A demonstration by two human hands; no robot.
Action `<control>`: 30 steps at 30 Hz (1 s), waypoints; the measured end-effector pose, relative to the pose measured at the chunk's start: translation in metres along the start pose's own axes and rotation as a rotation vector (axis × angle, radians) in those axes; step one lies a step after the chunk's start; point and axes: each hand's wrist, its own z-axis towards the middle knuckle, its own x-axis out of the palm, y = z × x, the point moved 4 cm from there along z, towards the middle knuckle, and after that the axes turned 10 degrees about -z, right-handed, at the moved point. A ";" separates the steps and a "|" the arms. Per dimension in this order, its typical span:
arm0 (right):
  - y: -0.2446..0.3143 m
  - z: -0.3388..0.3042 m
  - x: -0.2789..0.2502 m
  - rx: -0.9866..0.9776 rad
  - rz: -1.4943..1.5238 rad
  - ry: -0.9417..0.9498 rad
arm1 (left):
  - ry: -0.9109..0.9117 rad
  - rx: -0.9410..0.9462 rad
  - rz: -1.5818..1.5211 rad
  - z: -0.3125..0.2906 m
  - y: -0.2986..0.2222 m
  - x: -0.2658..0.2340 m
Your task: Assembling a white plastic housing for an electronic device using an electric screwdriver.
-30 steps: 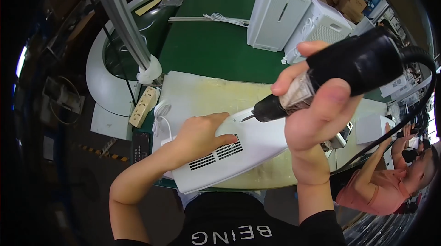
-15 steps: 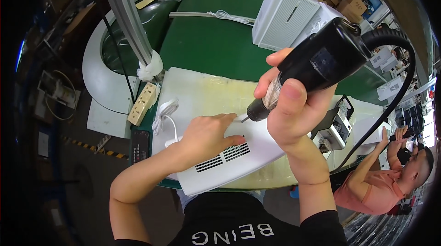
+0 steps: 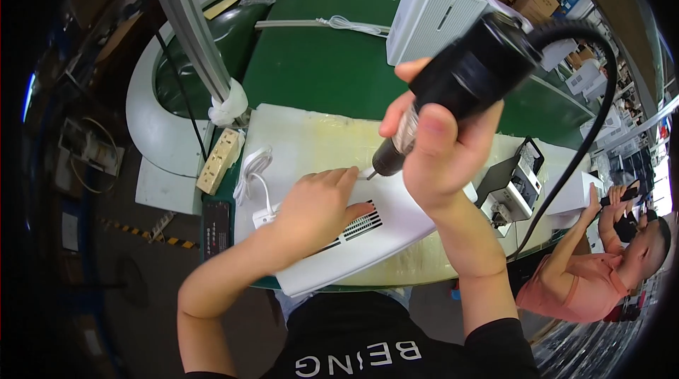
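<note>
Screwdriver [image 3: 463,71], black and corded, stood in the closed right hand [image 3: 438,156], thumb and fingers wrapped about its lower barrel. The bit [image 3: 371,175] pointed down at the far side of the white housing [image 3: 407,220], which lay slantwise on the pale mat [image 3: 311,133] covering the near part of the green table [image 3: 318,71]. The left hand [image 3: 315,213] spread over the housing, clamped on nothing, with its thumb at the slotted grille [image 3: 364,225] and forefinger close to the bit. The two hands were near each other but apart. Whether the tip was seated in a fastener could not be told.

Good work here seemed to call for the driver to stand square to the surface; it looked tilted, though the wide lens bent angles. Steady pressure straight along the shaft would probably have kept the bit from slipping and scratching the white shell. The left palm looked well placed for bracing, yet its forefinger seemed safer a little farther off. The cable [image 3: 612,85] arched away to the right, and slack there would have spared the wrist any tug.
</note>
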 end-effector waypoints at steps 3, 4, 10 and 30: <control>0.018 0.006 -0.052 -0.037 -0.212 -0.082 | -0.319 0.265 0.159 -0.025 -0.020 -0.020; 0.032 0.002 -0.081 0.006 -0.211 -0.322 | -0.407 0.266 0.103 -0.039 -0.023 -0.025; 0.041 -0.049 -0.231 -0.039 -0.868 -0.640 | -0.944 -0.108 -0.801 -0.125 0.058 0.006; 0.088 -0.031 -0.168 0.554 -0.053 -0.192 | -0.844 -0.046 -1.198 -0.055 0.039 0.071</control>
